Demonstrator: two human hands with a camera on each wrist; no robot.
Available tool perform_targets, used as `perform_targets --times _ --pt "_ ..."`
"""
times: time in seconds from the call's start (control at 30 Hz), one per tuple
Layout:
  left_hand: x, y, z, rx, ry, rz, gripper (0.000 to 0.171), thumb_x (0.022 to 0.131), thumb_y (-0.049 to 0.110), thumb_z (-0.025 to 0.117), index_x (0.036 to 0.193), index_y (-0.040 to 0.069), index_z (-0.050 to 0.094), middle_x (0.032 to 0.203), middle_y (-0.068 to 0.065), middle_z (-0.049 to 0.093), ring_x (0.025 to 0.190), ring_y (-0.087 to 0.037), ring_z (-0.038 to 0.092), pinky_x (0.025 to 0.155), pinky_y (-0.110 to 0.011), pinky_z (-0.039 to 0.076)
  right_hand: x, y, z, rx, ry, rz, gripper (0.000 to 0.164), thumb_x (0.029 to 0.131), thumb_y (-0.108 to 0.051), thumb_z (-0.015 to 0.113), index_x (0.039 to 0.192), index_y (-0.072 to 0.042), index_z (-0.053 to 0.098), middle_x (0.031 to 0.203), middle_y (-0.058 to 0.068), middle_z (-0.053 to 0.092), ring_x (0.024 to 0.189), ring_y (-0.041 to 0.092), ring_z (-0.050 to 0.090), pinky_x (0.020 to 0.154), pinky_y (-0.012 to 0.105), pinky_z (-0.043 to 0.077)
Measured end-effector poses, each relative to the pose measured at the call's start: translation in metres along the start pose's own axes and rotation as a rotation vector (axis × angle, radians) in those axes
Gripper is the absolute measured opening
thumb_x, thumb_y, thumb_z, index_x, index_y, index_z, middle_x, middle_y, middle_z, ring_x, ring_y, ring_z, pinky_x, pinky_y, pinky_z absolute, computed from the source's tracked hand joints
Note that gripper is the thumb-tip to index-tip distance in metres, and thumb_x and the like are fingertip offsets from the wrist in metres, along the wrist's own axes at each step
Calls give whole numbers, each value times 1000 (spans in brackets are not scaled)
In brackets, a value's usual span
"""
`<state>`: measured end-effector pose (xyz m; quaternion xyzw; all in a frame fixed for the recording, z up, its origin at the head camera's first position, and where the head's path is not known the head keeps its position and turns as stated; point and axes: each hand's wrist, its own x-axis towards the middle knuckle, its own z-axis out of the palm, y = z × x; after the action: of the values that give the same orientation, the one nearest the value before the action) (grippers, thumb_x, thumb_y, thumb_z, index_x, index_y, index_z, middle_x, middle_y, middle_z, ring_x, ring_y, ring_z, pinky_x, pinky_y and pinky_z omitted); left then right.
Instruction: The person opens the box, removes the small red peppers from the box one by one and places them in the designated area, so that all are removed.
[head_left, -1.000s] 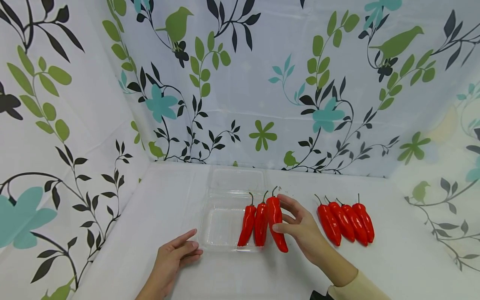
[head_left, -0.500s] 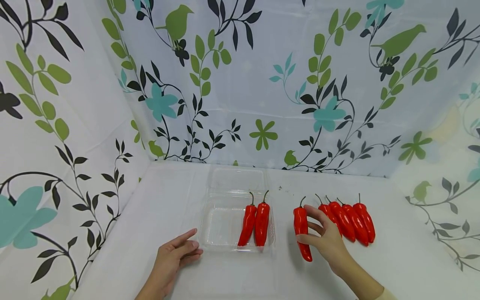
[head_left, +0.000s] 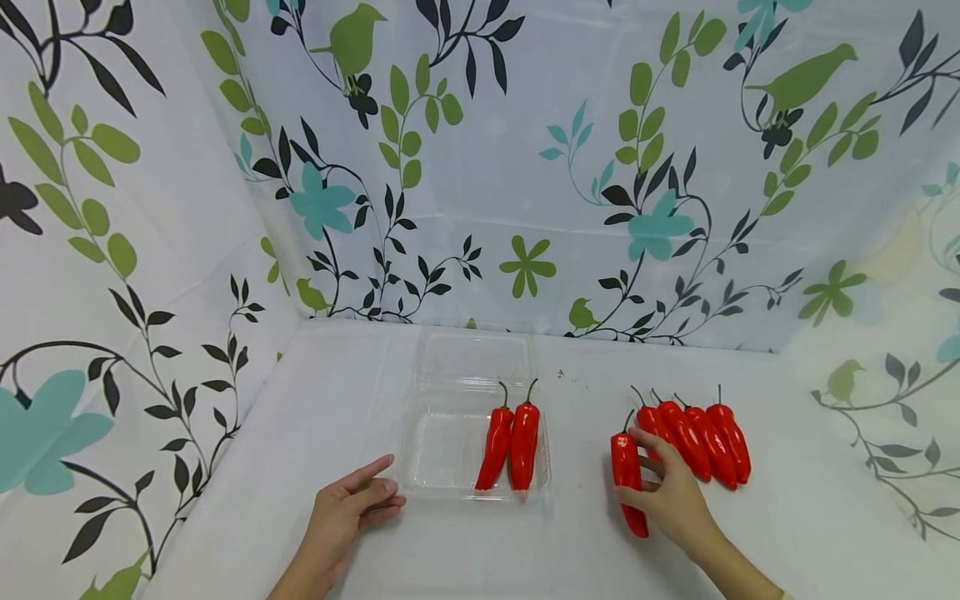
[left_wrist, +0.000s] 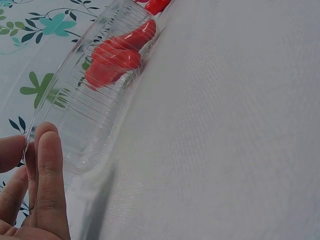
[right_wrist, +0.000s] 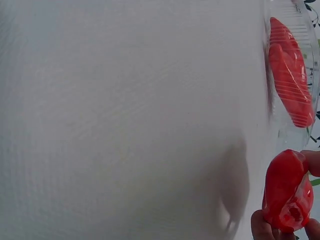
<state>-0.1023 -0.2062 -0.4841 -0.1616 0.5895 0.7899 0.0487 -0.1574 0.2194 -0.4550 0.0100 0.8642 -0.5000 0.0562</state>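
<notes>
My right hand [head_left: 671, 492] grips a red chili pepper [head_left: 626, 471], held stem up to the right of a clear plastic container [head_left: 438, 458]. In the right wrist view the held chili pepper [right_wrist: 285, 192] shows its tip, with fingers and thumb around it. Two red chili peppers [head_left: 493, 450] lie side by side in the container's right half. With thumb and fingers on either side of its rim, my left hand [head_left: 345, 517] pinches the container at its near left corner; the left wrist view shows the fingers [left_wrist: 50, 175] against the ribbed wall.
Several more red chili peppers [head_left: 686, 437] lie in a row on the white cloth right of my right hand, the leftmost partly hidden by it. The container's open lid [head_left: 474, 357] lies flat behind it. A patterned curtain [head_left: 480, 167] hangs at the back.
My right hand has carried the chili pepper away from the container's right edge, rightward and toward me, near the row of peppers. The left hand has stayed at the container's corner.
</notes>
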Motion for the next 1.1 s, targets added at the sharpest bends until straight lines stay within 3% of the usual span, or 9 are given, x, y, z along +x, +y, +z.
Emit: perform_targets --times 0.3,0.73,1.1 --pt "-1 0 0 -8 -3 2 53 93 2 70 143 -3 53 101 -16 70 89 -26 73 85 -35 61 3 9 0 -160 6 16 91 75 -12 89 150 -6 38 145 23 41 129 50 46 79 52 62" --pt "0 1 0 -6 4 -2 53 93 3 70 144 -3 53 101 -16 70 89 -26 73 84 -35 61 5 6 1 -330 14 14 92 71 -20 93 145 4 44 135 27 51 117 46 56 73 52 63" --pt "-1 -1 0 -10 6 3 53 93 3 70 143 -3 53 101 -17 70 89 -27 73 84 -35 61 4 6 1 -366 12 9 90 72 -24 92 144 4 47 135 28 50 115 46 58 71 51 63"
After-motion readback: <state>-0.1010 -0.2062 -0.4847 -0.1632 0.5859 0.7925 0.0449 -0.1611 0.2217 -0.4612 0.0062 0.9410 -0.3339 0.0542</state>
